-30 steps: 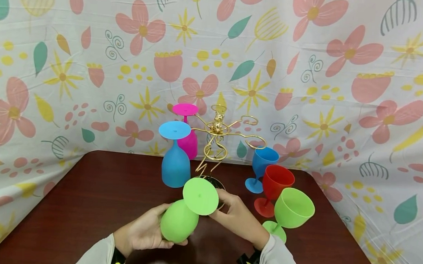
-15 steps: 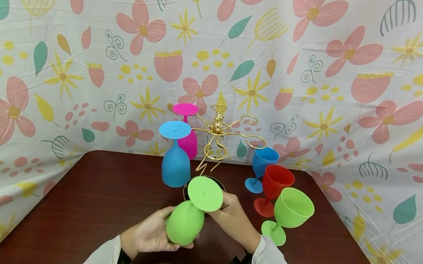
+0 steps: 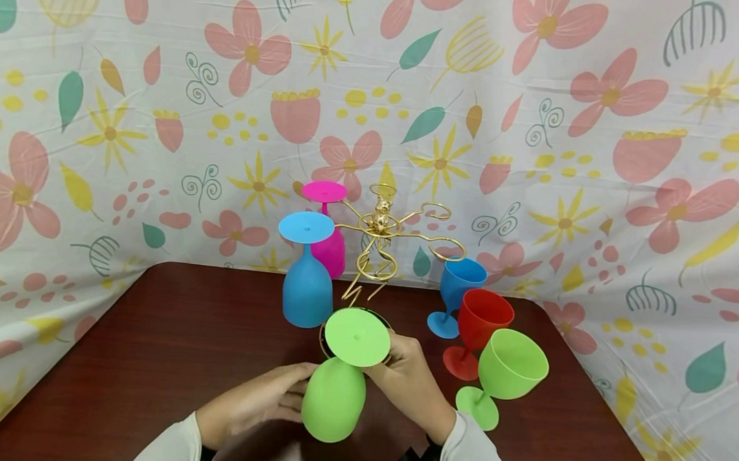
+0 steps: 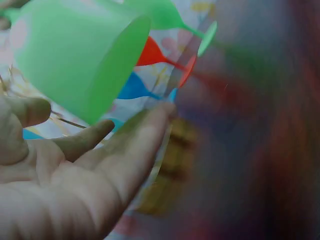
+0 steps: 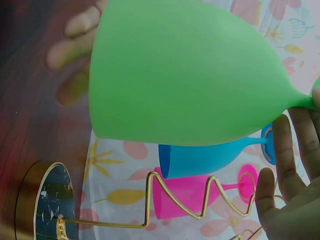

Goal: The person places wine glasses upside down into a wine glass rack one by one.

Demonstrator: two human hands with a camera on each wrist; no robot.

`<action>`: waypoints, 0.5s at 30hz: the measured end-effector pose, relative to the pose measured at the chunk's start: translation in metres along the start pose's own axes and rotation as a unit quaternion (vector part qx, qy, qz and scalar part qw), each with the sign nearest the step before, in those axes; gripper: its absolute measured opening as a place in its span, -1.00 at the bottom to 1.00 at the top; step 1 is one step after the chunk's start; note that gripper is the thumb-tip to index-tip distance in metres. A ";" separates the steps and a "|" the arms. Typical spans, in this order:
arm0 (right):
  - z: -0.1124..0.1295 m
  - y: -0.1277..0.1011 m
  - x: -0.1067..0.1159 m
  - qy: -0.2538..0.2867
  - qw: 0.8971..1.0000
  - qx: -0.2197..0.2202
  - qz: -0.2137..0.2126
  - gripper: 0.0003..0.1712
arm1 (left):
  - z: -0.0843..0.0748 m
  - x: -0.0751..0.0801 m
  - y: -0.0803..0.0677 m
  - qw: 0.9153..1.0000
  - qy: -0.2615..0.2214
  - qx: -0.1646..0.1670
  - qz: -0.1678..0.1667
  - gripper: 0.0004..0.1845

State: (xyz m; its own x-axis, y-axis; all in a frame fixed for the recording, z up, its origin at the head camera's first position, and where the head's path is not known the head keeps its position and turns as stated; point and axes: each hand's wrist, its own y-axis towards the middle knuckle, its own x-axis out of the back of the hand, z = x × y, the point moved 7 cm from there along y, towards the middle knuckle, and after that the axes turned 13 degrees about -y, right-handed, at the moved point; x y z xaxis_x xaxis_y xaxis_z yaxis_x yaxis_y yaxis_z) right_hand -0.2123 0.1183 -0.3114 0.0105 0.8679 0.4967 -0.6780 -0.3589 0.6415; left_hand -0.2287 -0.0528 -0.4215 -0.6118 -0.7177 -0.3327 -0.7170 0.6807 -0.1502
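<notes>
From the head view, a green goblet (image 3: 340, 377) hangs upside down in front of the person, foot disc uppermost, bowl mouth toward the tabletop (image 3: 153, 358). The right hand (image 3: 409, 377) grips it at the stem just under the foot, fingers curled in, which seems to carry the weight. The left hand (image 3: 263, 401) lies against the bowl's side with fingers fairly straight, steadying rather than clasping. Just behind stands a gold wire rack (image 3: 378, 248) on a dark round base; a light blue goblet (image 3: 307, 276) and a pink goblet (image 3: 329, 222) already hang inverted from its arms. To the right, a blue goblet (image 3: 456, 293), a red goblet (image 3: 479, 331) and a second green goblet (image 3: 502, 374) stand upright on the tabletop, close together.

The left wrist view shows the left hand (image 4: 75, 175) with palm open and fingers extended beneath the green bowl (image 4: 75, 55); whether skin meets the bowl here is unclear, and the rest is blurred.

The right wrist view shows the right hand's fingers (image 5: 295, 165) beside the stem where the bowl (image 5: 185, 75) narrows, the rack's zigzag wire (image 5: 175, 200) and base lying below.
</notes>
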 end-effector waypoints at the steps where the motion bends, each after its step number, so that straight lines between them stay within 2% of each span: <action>1: 0.000 0.000 0.000 -0.001 1.000 -0.004 -0.003 -0.65 | -0.006 0.000 -0.002 0.999 0.038 -0.015 -0.015 -0.34; 3: -0.001 -0.001 0.000 0.002 1.000 -0.010 -0.007 -0.66 | -0.017 -0.003 -0.007 0.993 0.106 -0.048 -0.034 -0.41; 6: -0.001 -0.001 -0.001 0.019 1.000 -0.021 -0.007 -0.66 | -0.032 -0.009 -0.015 0.973 0.197 -0.100 -0.071 -0.54; 8: -0.002 -0.001 -0.002 0.030 0.999 -0.029 -0.005 -0.65 | -0.042 -0.015 -0.020 0.952 0.251 -0.149 -0.097 -0.64; 10: -0.002 -0.001 -0.002 0.033 0.999 -0.037 -0.008 -0.64 | -0.053 -0.022 -0.025 0.926 0.291 -0.207 -0.120 -0.71; 13: -0.003 0.000 -0.002 0.033 0.998 -0.045 -0.014 -0.64 | -0.066 -0.035 -0.029 0.890 0.318 -0.296 -0.135 -0.74; 15: -0.003 0.000 -0.003 0.031 0.998 -0.045 -0.017 -0.62 | -0.071 -0.042 -0.029 0.876 0.319 -0.334 -0.140 -0.73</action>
State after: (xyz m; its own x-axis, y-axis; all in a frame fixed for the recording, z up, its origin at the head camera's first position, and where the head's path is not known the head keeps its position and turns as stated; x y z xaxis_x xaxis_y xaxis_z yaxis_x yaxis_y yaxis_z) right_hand -0.2144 0.1167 -0.3141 -0.0082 0.8994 0.4371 -0.7418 -0.2986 0.6005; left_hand -0.2059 -0.0533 -0.3367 -0.2891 -0.9238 0.2509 -0.7741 0.3798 0.5065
